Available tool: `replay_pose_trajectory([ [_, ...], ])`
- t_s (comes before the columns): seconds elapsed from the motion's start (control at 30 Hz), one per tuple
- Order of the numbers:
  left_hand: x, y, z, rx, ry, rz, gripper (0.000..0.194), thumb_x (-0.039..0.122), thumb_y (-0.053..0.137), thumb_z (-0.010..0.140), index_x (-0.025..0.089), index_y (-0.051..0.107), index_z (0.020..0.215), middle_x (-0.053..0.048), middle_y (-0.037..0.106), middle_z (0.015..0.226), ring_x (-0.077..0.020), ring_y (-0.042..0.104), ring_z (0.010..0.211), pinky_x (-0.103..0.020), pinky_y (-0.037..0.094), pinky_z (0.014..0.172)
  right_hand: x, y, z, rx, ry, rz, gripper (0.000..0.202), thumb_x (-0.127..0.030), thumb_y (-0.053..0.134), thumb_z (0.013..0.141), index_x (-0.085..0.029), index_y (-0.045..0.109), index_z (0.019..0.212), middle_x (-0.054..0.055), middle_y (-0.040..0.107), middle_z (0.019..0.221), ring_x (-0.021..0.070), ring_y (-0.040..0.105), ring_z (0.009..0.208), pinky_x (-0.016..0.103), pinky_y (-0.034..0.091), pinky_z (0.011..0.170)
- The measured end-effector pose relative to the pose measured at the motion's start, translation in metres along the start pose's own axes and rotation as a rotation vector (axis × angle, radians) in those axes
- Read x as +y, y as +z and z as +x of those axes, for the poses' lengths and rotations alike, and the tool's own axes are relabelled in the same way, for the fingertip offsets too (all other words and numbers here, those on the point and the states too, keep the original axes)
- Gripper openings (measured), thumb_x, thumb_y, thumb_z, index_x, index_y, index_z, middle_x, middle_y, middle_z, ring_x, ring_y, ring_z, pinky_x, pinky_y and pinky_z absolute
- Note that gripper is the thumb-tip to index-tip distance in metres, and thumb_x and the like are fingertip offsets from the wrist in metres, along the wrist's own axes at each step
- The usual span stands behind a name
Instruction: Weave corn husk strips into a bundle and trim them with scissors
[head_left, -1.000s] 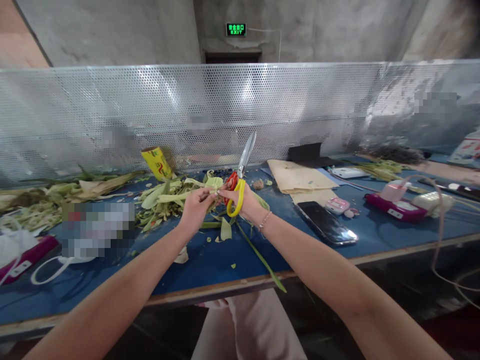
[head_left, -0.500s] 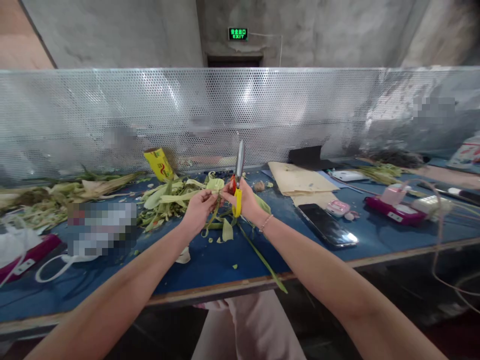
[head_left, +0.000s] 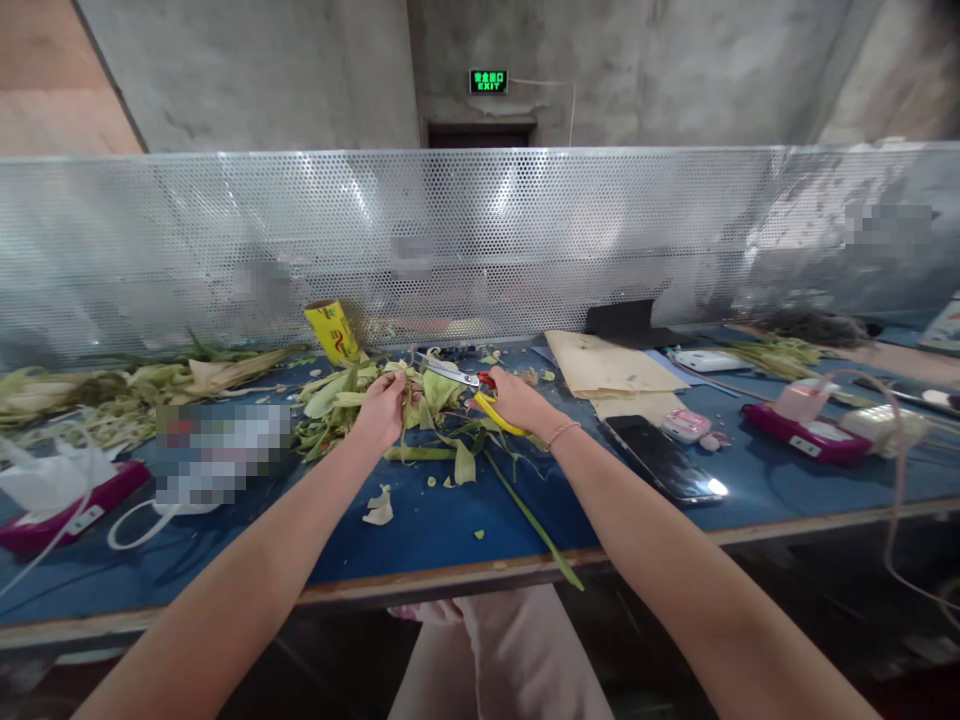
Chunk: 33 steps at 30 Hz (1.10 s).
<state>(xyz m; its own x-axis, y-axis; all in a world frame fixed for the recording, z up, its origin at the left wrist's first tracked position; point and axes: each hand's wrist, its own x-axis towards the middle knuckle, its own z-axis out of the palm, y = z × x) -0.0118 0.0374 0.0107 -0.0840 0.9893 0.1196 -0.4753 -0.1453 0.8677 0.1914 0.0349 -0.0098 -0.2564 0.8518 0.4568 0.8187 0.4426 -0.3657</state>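
Note:
My right hand point(head_left: 514, 400) is closed on scissors point(head_left: 459, 375) with yellow and red handles, whose blades point left. Just left of the blades, my left hand point(head_left: 384, 405) pinches a pale green leaf piece; its exact outline is hard to make out. Green husk leaves point(head_left: 330, 395) are heaped around and behind my left hand. A cut leaf piece point(head_left: 464, 463) and a long green strip point(head_left: 536, 528) lie in front of my right hand, the strip reaching over the table edge.
The blue table point(head_left: 442, 540) bears a phone point(head_left: 660, 458), brown paper point(head_left: 607, 365), a yellow packet point(head_left: 331, 332) and magenta power strips point(head_left: 806, 435) at both sides. A perforated metal screen point(head_left: 525, 240) stands behind.
The scissors have swung from upright to pointing left. My hands, earlier close together, have moved apart. The view has shifted slightly.

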Motion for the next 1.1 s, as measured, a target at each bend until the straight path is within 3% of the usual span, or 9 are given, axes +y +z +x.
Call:
replay_pose_trajectory([
  [0.37,-0.001,-0.001,-0.001,-0.073,0.037,-0.007,0.011,0.009,0.060,0.067,0.014,0.050,0.068,0.004,0.052,0.056,-0.0060,0.053,0.051,-0.018,0.044,0.050,0.009,0.005,0.007,0.036,-0.106,-0.043,0.037,-0.053,0.053,0.071,-0.016,0.047,0.071,0.002,0.052,0.069,0.0118,0.044,0.060,0.022,0.032,0.055],
  [1.1,0.004,0.002,-0.007,-0.126,-0.010,-0.035,0.010,0.007,0.060,0.068,0.014,0.053,0.070,0.004,0.054,0.056,-0.0060,0.053,0.050,-0.018,0.046,0.051,0.009,0.001,0.006,0.067,-0.104,-0.038,0.038,-0.054,0.054,0.070,-0.016,0.050,0.069,0.001,0.051,0.066,0.0103,0.042,0.058,0.021,0.031,0.054],
])
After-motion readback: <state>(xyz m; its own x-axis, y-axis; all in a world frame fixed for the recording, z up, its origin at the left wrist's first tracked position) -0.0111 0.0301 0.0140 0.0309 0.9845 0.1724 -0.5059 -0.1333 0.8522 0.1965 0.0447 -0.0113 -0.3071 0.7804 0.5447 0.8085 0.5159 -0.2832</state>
